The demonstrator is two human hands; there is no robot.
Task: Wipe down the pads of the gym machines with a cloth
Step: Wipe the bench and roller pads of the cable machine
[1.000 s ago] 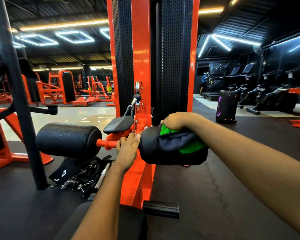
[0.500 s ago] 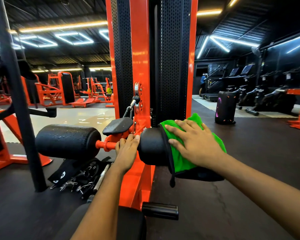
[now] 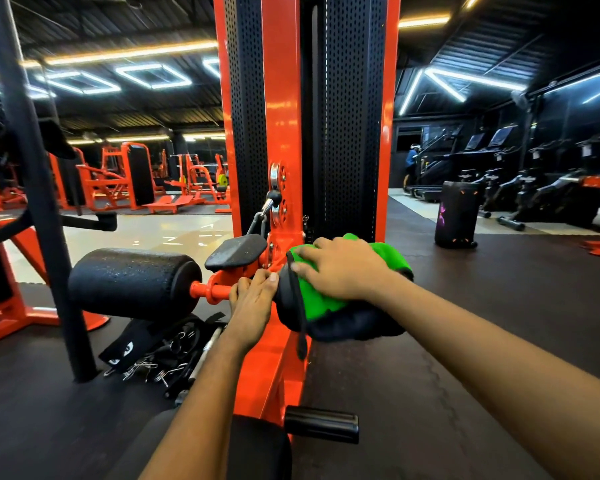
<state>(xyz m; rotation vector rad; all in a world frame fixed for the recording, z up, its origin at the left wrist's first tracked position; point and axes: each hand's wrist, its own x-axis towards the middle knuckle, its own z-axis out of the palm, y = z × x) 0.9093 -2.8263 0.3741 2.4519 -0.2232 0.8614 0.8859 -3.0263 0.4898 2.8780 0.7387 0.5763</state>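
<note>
Cloth (image 3: 317,301) on gym pad (image 3: 281,294).
Right hand (image 3: 343,268) presses cloth, fingers spread; left hand (image 3: 253,303), at its 9 o'clock, grips bar (image 3: 210,291).

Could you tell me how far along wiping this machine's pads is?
Done: nothing clearly. In hand: the right hand presses the green cloth over the right roller pad while the left hand grips the orange bar. Left: the left roller pad and small flat pad lie uncovered, wiped or not unclear.

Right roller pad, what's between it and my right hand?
The green cloth lies between them: the right hand presses it onto the right roller pad, seen in the head view.
</note>
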